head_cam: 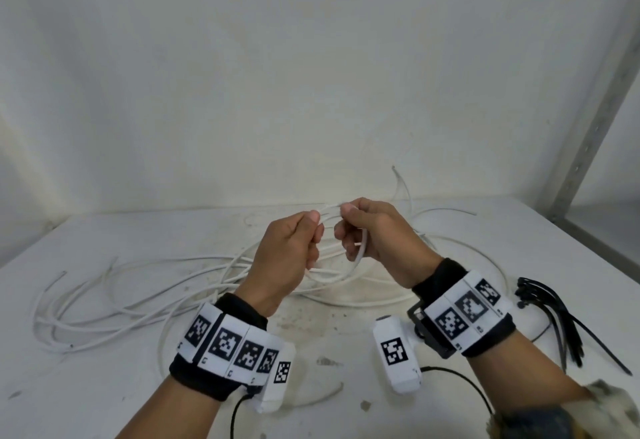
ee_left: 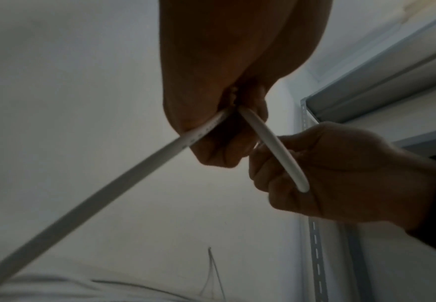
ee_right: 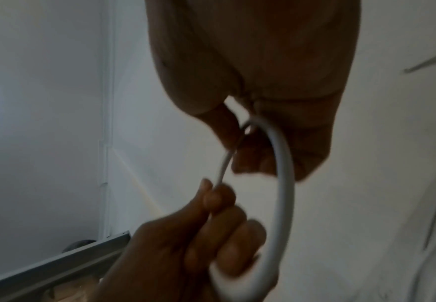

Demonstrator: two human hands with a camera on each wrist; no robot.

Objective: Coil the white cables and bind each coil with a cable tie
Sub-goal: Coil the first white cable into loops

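Fingers of the left hand (head_cam: 289, 251) and right hand (head_cam: 372, 234) pinch one white cable (head_cam: 360, 255) at frame centre, above the table (head_cam: 104, 386). Only the head view shows loose cables (head_cam: 138, 303) at left and black cable ties (head_cam: 550, 317) at right; the left wrist view shows the cable's free end (ee_left: 303, 189).

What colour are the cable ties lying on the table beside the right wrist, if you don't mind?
The cable ties are black, seen best in the head view.
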